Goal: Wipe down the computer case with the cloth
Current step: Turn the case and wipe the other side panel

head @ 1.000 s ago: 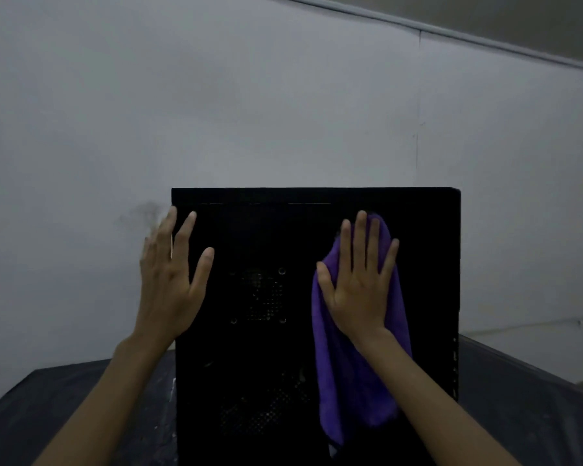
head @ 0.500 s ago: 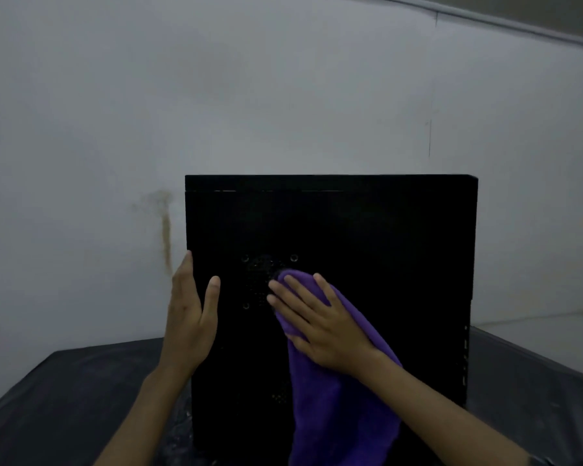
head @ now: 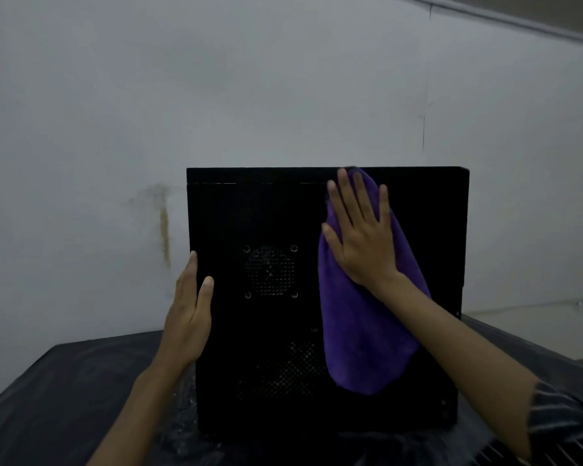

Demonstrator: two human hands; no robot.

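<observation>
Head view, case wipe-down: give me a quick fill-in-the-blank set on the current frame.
1. The right hand presses a ____ microfibre cloth flat against the black metal computer case.
2. The left hand steadies the case's ____ edge.
3. The cloth's top end reaches the panel's ____ edge.

Missing words: purple; left; top

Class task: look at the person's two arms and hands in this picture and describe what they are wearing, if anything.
The left hand and its forearm are bare: no glove, ring, watch or sleeve shows. The right hand and forearm are bare too. Near the right elbow a dark sleeve with thin light stripes begins at the frame's lower right corner.
</observation>
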